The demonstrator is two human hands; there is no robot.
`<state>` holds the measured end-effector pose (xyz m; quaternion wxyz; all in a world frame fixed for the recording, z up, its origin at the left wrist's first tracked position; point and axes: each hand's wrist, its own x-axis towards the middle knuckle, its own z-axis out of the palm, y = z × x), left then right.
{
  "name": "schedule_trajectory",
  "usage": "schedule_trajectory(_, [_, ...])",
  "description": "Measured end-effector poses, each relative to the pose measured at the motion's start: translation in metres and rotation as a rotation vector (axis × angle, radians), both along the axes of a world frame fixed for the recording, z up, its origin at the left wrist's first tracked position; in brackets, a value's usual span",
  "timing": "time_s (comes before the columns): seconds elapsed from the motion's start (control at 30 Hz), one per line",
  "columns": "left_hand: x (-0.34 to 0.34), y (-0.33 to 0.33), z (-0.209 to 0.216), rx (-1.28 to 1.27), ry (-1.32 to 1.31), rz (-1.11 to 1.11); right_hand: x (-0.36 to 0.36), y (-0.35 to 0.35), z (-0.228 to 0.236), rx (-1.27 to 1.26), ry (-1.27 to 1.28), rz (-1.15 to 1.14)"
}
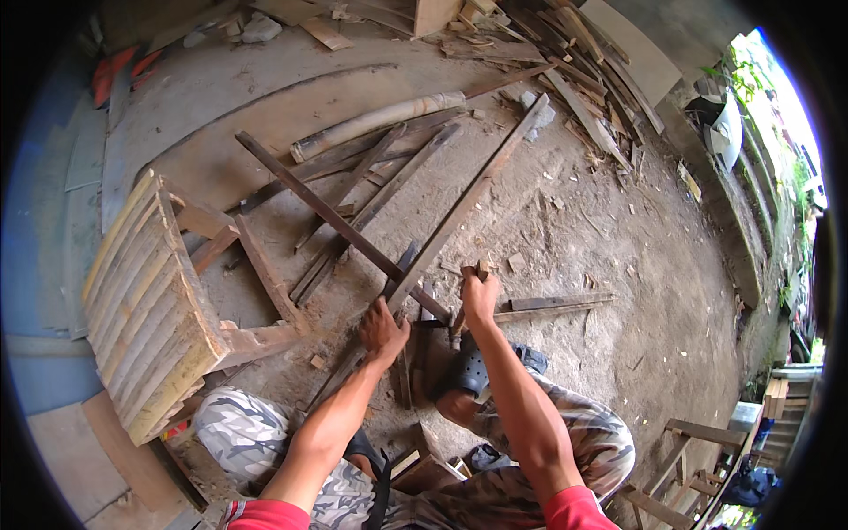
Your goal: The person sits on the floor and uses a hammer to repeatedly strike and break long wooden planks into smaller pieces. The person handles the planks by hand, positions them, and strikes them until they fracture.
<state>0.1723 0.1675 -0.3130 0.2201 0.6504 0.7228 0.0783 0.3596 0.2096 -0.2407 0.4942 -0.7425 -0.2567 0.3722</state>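
Observation:
Two long wooden bars cross on the ground in front of me. One wooden bar point(477, 196) slants from the far right toward my left hand point(383, 332); the other, a darker wooden bar point(314, 201), runs from the far left under the crossing toward my right foot. My left hand is closed around the near end of the first bar, just by the crossing. To the right of it, my right hand point(480, 297) grips a wooden-handled tool point(482, 268), whose kind I cannot make out. The tool's lower end points down beside the darker bar's near end.
A slatted wooden stool-like piece point(150, 305) lies tipped at my left. Beyond the bars are loose planks point(380, 212) and a pale rolled length point(380, 126). Scrap wood point(565, 66) is heaped at the far right. My clog point(466, 372) is close to the tool.

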Motion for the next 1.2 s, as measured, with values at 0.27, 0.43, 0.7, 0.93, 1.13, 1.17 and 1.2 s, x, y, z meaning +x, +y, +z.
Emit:
schedule_trajectory(0.27, [-0.011,0.031,0.003,-0.162,0.002,0.001,0.007,-0.019,-0.026,0.093,0.140,-0.062])
schedule_trajectory(0.43, [-0.019,0.043,0.004,-0.114,-0.057,-0.113,0.014,-0.018,-0.028,0.061,0.084,-0.060])
schedule_trajectory(0.7, [-0.039,0.073,0.013,-0.478,-0.472,-0.153,0.003,-0.012,-0.014,0.087,0.055,-0.004])
schedule_trajectory(0.93, [-0.043,0.071,0.013,-0.423,-0.464,-0.164,-0.017,0.001,0.004,0.052,0.098,0.194])
schedule_trajectory(1.13, [-0.042,0.063,0.002,-0.390,-0.330,-0.109,-0.050,0.035,0.019,0.032,0.092,0.487])
schedule_trajectory(1.17, [-0.042,0.064,0.004,-0.417,-0.299,-0.119,-0.057,0.044,0.015,0.006,0.107,0.505])
schedule_trajectory(1.2, [-0.042,0.066,0.006,-0.432,-0.283,-0.138,-0.060,0.050,0.013,0.015,0.092,0.521])
